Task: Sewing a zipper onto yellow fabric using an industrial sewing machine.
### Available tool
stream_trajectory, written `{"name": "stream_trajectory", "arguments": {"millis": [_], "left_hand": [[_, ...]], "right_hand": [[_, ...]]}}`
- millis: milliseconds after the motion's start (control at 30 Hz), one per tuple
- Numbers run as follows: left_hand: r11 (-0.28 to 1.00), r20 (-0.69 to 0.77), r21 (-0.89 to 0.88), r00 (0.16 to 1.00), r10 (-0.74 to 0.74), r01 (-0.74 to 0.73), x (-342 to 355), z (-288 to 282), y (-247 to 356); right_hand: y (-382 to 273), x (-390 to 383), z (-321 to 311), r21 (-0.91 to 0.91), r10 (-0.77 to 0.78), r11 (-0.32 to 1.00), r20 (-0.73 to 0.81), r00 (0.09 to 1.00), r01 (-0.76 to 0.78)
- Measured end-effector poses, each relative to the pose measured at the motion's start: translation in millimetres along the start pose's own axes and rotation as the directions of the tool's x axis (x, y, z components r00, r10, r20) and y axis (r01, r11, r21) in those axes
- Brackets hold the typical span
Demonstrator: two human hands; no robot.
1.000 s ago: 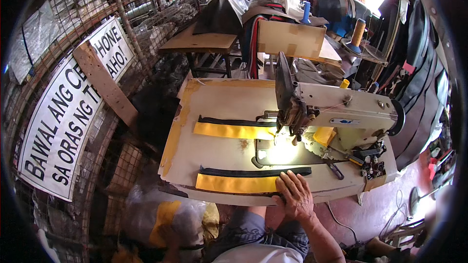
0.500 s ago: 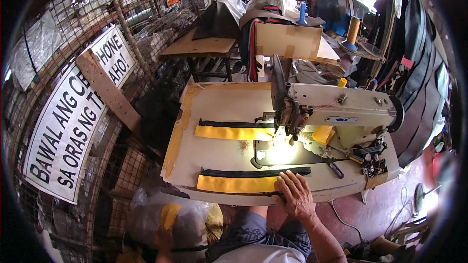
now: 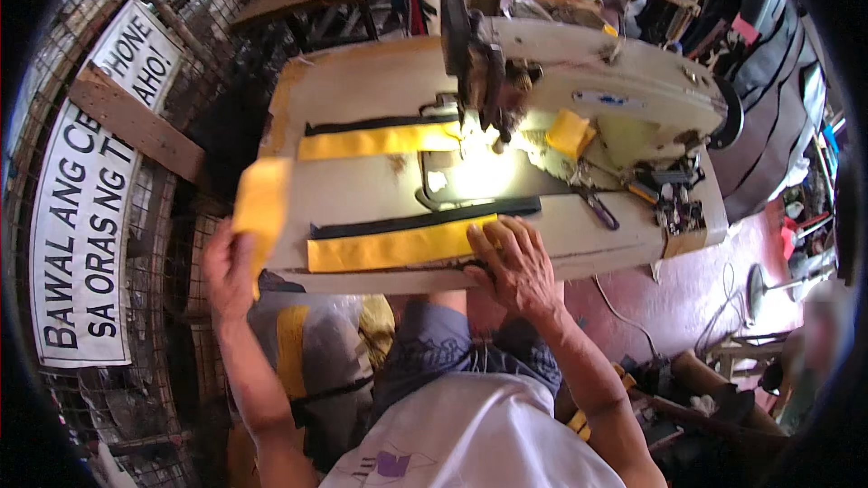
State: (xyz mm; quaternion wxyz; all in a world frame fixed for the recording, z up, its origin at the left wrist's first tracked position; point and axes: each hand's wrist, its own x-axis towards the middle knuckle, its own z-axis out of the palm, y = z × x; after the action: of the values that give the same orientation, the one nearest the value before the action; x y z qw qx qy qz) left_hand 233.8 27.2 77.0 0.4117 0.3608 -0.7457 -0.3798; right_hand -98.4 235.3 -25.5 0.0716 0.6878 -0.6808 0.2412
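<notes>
Head view: our left hand [image 3: 228, 273] pinches a raised yellow strip [image 3: 262, 201] left of the table [image 3: 357, 185]. Our right hand [image 3: 520, 267], fingers slightly spread, rests at the right end of a flat yellow strip [image 3: 389, 248], beside a black strip [image 3: 425, 218]

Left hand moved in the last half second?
Yes: against the sewing table, the left hand has gone up the picture and slightly left, from below the front edge to beside the front-left corner, holding a yellow strip.
</notes>
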Motion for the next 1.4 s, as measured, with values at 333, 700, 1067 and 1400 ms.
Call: {"name": "stream_trajectory", "arguments": {"millis": [333, 700, 1067, 1400], "left_hand": [[0.921, 0.651, 0.335, 0.756, -0.075, -0.197, 78, 166, -17], [0.903, 0.680, 0.420, 0.691, -0.243, -0.096, 92, 139, -31], [0.829, 0.665, 0.528, 0.697, -0.270, -0.183, 97, 124, -24], [0.672, 0.645, 0.261, 0.643, 0.413, -0.693, 36, 215, -11]], "right_hand": [[5, -2, 2, 0.072, 0.029, 0.997, -0.015, 0.999, -0.028], [6, 1, 4, 0.040, 0.032, 0.999, -0.089, 0.996, -0.029], [3, 5, 5, 0.021, 0.059, 0.998, -0.008, 0.998, -0.059], [1, 14, 5, 0.015, 0.037, 0.999, 0.035, 0.999, -0.037]]}}
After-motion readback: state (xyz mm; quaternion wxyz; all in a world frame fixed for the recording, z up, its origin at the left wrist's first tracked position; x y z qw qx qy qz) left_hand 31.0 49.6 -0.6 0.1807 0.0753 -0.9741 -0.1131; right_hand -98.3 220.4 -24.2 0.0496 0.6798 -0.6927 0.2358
